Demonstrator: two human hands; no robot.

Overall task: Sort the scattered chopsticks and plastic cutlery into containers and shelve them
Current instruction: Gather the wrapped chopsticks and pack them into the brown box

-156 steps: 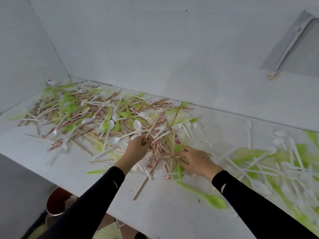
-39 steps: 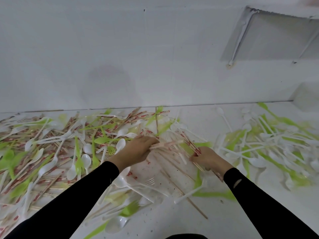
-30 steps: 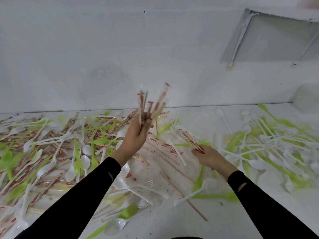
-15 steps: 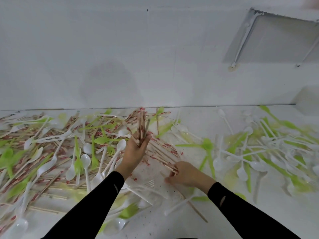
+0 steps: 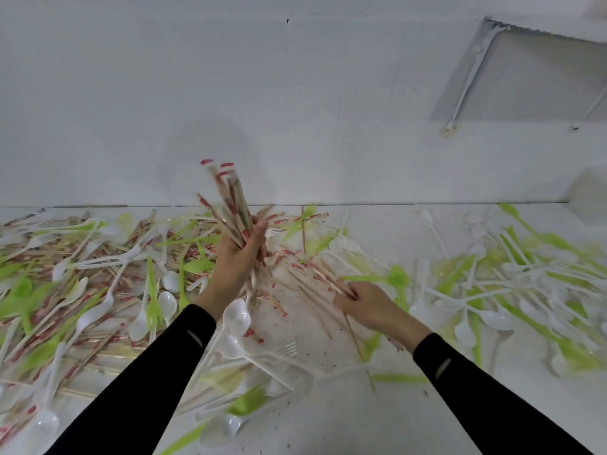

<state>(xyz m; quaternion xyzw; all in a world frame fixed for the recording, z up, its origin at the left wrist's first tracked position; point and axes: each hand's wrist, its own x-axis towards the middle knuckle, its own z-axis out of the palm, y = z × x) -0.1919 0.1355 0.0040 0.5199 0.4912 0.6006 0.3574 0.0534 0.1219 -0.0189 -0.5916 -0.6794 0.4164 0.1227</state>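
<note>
My left hand (image 5: 237, 257) grips a bunch of wooden chopsticks (image 5: 230, 205) with red-printed ends, held upright above the white table (image 5: 328, 421). My right hand (image 5: 368, 305) pinches several chopsticks (image 5: 315, 274) that lie flat on the table just right of the bunch. A mixed heap of chopsticks, white spoons and green cutlery (image 5: 82, 274) covers the table's left side. White and green plastic cutlery (image 5: 525, 290) is spread over the right side. No container is in view.
A white wall (image 5: 295, 93) rises right behind the table. A shelf on a bracket (image 5: 525, 70) hangs at the upper right. White spoons and a fork (image 5: 249, 339) lie between my forearms.
My left hand has lifted and tilted its chopstick bunch higher. My right hand has slid right, now pinching chopsticks on the table.
</note>
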